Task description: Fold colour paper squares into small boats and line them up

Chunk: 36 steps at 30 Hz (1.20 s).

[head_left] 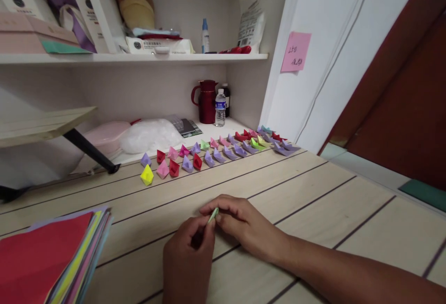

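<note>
Between my two hands is a small piece of folded light green paper (213,214), mostly covered by fingers. My left hand (191,253) pinches its lower end between thumb and forefinger. From the right, my right hand (240,222) grips the upper end with its thumb and fingertips. Both hands rest low over the wooden tabletop (313,197). Beyond them, folded paper boats stand in two rows, among them a yellow boat (147,175), a red boat (174,168) and several purple ones.
A stack of coloured paper (45,253) lies at the near left, red sheet on top. Behind the boats are a plastic bag (151,136), a dark red jug (207,102) and a water bottle (220,108). A small raised stand (45,125) is at the left.
</note>
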Tool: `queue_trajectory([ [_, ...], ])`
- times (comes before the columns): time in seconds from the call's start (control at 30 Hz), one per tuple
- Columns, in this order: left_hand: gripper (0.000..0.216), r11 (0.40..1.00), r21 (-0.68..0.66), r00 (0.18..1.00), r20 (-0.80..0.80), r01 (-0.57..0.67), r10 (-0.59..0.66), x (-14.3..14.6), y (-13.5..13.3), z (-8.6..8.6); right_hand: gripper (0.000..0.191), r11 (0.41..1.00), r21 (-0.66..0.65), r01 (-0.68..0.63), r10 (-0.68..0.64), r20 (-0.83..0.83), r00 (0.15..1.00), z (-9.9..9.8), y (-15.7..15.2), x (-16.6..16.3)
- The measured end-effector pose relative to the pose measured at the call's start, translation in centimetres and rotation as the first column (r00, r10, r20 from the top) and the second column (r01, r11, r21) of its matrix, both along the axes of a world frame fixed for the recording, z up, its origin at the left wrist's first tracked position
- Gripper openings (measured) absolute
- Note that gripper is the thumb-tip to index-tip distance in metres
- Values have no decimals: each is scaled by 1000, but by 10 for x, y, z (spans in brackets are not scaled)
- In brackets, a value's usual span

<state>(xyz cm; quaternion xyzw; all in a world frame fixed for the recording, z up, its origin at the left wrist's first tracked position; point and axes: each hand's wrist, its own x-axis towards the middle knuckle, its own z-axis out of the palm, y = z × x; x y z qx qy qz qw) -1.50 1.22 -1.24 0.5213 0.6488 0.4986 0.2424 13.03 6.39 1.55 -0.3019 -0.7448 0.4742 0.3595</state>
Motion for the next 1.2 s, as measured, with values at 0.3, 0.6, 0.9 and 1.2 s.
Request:
queue_trajectory([
  [0.3, 24, 998, -63, 994, 104, -19, 26, 2, -1, 2, 37, 1000, -28, -6, 7, 37, 999, -2, 0, -1],
  [0.6, 26, 996, -77, 993, 109, -33, 42, 4, -4, 2, 35, 997, -77, -13, 15, 26, 1000, -5, -1, -3],
  [0.9, 32, 986, -164, 974, 226, 41, -3, 4, -4, 14, 38, 999, -29, 24, -24, 22, 999, -5, -3, -6],
  [1.2, 39, 986, -151, 959, 264, -67, 105, 4, -5, 13, 52, 944, -328, 39, -105, -186, 977, -14, 6, -7],
])
